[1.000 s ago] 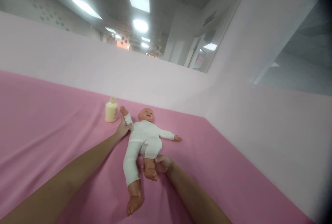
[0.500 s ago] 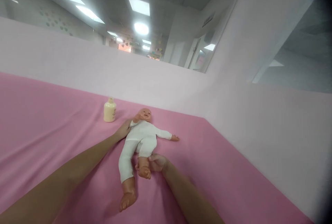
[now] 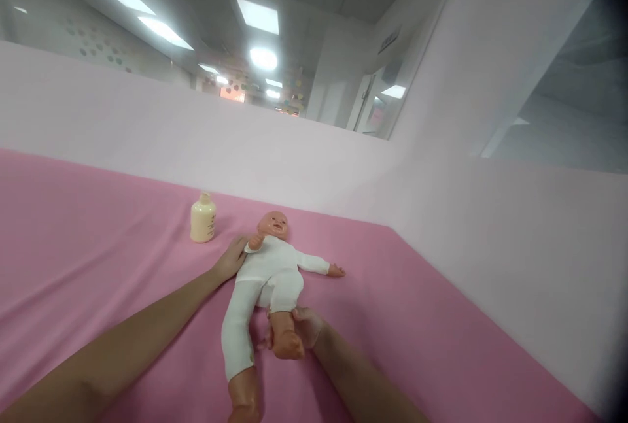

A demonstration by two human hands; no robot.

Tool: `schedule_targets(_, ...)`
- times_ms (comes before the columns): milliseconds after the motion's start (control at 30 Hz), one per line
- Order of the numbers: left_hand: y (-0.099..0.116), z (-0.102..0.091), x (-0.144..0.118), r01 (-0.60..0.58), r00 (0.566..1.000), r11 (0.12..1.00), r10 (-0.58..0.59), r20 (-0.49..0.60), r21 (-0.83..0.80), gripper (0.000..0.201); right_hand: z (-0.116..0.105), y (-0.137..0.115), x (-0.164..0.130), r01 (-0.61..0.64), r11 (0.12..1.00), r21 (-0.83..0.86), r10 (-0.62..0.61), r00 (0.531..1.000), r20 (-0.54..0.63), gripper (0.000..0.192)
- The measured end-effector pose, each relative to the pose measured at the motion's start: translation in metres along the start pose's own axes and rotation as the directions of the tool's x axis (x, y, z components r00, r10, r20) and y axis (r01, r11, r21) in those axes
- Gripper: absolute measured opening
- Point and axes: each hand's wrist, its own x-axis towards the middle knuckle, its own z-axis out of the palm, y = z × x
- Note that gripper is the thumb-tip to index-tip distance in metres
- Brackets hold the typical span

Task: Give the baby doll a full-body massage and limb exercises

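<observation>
A baby doll (image 3: pixel 269 259) in a white suit lies face up on the pink sheet, head away from me. My left hand (image 3: pixel 233 258) is against the doll's side and bent arm, seeming to hold it there; some of its fingers are hidden. Around the doll's bare lower leg, at the right of the pair, my right hand (image 3: pixel 308 327) is closed, with fingertips showing on the leg's far side. That leg is slightly bent, while the other stretches toward me, its foot cut off by the frame. The doll's other arm points out to the right.
A cream-coloured bottle (image 3: pixel 203 219) stands upright on the pink sheet (image 3: pixel 122 220), left of the doll's head. Behind the bed rises a pale wall (image 3: pixel 196 129) with a window (image 3: pixel 304 70) above. Another wall (image 3: pixel 530 240) runs along the right side.
The doll's held leg has come up slightly and shifted right with my right hand. The whole scene sits a little lower, so the other foot has partly left view.
</observation>
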Motion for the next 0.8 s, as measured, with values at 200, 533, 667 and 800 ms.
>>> schedule_targets(200, -0.006, 0.001, -0.005, -0.225, 0.968, 0.96, 0.2, 0.154, 0.167, 0.044, 0.009, -0.007, 0.008, 0.28, 0.921, 0.272, -0.199, 0.936, -0.289, 0.051)
schedule_targets(533, -0.007, -0.003, -0.002, -0.079, 0.991, 0.995, 0.073, 0.11, 0.052, 0.042, 0.012, -0.003, 0.005, 0.197, 0.933, 0.302, -0.14, 0.97, -0.2, 0.057)
schedule_targets(667, -0.005, -0.002, 0.001, 0.032, 0.999, 0.999, -0.031, 0.019, -0.033, 0.04, -0.002, 0.008, -0.001, 0.047, 0.969, 0.244, -0.051, 0.999, 0.01, 0.064)
schedule_targets(800, -0.006, 0.001, 0.002, 0.159, 0.985, 0.98, -0.165, -0.042, -0.123, 0.043, -0.007, 0.009, -0.005, -0.139, 0.974, 0.176, 0.106, 0.977, 0.186, 0.068)
